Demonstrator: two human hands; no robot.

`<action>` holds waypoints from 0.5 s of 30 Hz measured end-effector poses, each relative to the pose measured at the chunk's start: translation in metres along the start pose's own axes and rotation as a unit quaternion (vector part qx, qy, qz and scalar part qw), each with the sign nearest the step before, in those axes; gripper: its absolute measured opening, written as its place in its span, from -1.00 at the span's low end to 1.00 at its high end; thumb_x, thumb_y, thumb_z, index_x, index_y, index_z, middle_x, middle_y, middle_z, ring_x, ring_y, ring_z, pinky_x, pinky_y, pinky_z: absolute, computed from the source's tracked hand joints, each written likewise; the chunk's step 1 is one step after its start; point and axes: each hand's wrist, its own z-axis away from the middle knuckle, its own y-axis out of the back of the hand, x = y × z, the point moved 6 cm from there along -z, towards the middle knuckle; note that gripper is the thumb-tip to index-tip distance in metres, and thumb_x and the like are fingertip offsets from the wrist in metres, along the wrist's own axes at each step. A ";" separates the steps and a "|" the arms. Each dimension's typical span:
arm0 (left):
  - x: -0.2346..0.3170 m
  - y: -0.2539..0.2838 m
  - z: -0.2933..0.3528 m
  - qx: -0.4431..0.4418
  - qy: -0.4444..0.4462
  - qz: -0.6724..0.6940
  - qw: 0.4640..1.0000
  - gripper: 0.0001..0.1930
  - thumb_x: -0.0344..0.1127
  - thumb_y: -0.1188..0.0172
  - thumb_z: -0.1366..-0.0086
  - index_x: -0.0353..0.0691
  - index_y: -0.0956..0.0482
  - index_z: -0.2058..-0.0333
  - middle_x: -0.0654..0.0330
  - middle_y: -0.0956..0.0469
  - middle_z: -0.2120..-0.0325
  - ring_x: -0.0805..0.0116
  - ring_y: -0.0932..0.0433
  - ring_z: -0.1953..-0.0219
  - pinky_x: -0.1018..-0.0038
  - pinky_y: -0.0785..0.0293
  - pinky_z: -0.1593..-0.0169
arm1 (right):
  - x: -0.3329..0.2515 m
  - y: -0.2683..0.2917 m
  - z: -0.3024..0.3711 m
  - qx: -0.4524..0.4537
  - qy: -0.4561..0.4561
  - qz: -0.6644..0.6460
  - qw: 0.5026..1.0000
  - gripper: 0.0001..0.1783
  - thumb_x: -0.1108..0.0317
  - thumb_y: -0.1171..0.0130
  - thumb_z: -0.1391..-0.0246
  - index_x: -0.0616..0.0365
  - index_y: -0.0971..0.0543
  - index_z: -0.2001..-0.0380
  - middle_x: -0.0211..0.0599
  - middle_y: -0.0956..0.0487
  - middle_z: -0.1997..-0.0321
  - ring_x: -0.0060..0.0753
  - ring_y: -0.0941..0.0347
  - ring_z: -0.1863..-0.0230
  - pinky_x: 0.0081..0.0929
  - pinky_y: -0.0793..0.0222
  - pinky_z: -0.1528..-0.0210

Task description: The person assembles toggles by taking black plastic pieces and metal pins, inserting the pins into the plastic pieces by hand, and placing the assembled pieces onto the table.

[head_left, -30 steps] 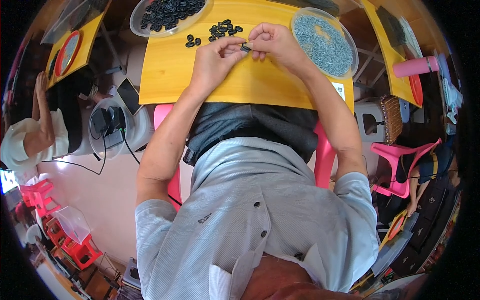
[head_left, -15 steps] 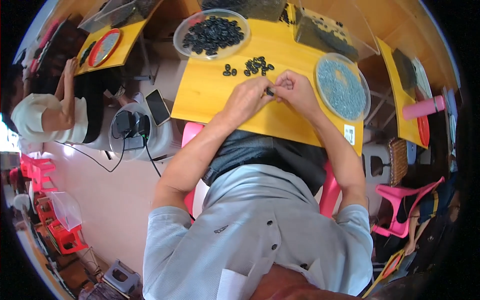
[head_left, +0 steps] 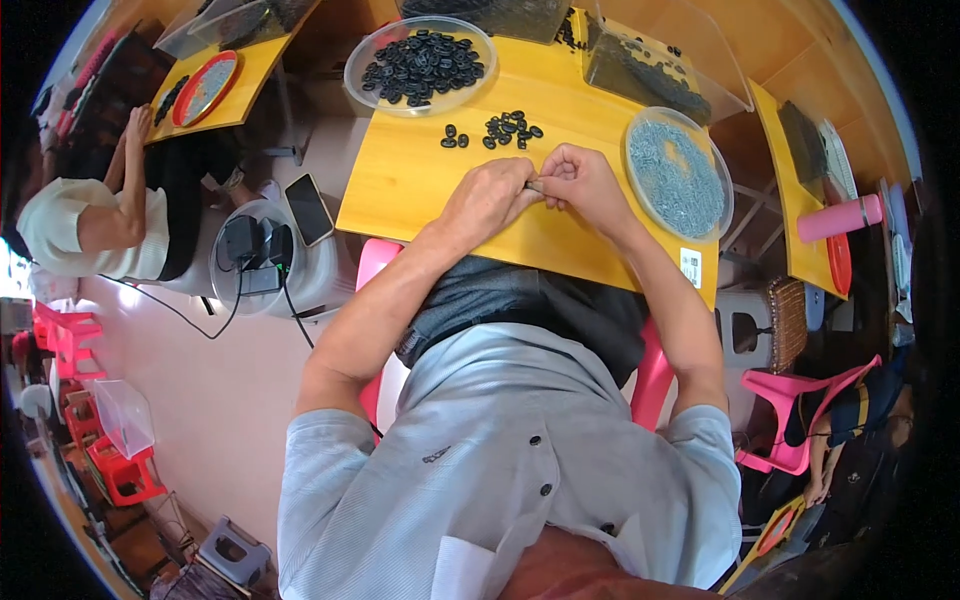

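My left hand (head_left: 488, 198) and my right hand (head_left: 588, 186) meet over the near part of the yellow table (head_left: 420, 195). Both are closed, fingertips pinched together around a small dark piece (head_left: 534, 186), mostly covered by the fingers. It looks like one of the black oval parts; whether the right fingertips also hold something tiny, I cannot make out. Just beyond the hands lies a loose group of black oval parts (head_left: 508, 128), with a few more to its left. At the right edge stands a round clear tray (head_left: 722, 212) of small silvery pieces.
A round clear tub (head_left: 352, 78) of black oval parts stands at the far left. Clear bins (head_left: 640, 75) line the table's back. To the left, a phone (head_left: 309, 210) and black adapters (head_left: 258, 250) rest on a stool. A co-worker (head_left: 95, 225) sits at another yellow table.
The black piece between my fingertips shows less now, more covered by the fingers. The hands stay together in nearly the same place; the whole view shifts slightly.
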 end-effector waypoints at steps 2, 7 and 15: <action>-0.001 0.000 0.001 0.000 -0.002 0.003 1.000 -0.80 -0.40 -0.36 -0.14 -0.29 -0.52 0.33 -0.02 -0.55 0.46 -0.06 -0.58 0.37 0.19 -0.51 0.30 | -0.001 -0.001 0.001 0.003 -0.008 0.005 1.000 -0.89 0.48 -0.29 -0.09 0.21 -0.52 0.39 -0.42 -0.57 0.53 -0.67 -0.48 0.55 -0.70 -0.33 0.52; 0.004 0.002 0.000 -0.009 0.048 0.056 0.997 -0.76 -0.32 -0.37 -0.14 -0.29 -0.51 0.32 -0.04 -0.55 0.44 -0.09 -0.57 0.33 0.14 -0.49 0.26 | -0.001 0.008 -0.001 -0.003 -0.029 0.010 1.000 -0.89 0.50 -0.29 -0.09 0.20 -0.53 0.37 -0.44 -0.57 0.52 -0.66 -0.50 0.54 -0.69 -0.35 0.51; -0.005 -0.012 0.001 -0.038 0.054 -0.029 0.997 -0.78 -0.26 -0.36 -0.13 -0.31 -0.62 0.37 -0.04 -0.60 0.44 -0.06 -0.59 0.32 0.14 -0.51 0.19 | -0.050 0.016 -0.044 -0.050 0.033 0.228 0.972 -0.92 0.49 -0.22 -0.05 0.29 -0.61 0.39 -0.38 -0.61 0.52 -0.63 -0.52 0.53 -0.63 -0.41 0.48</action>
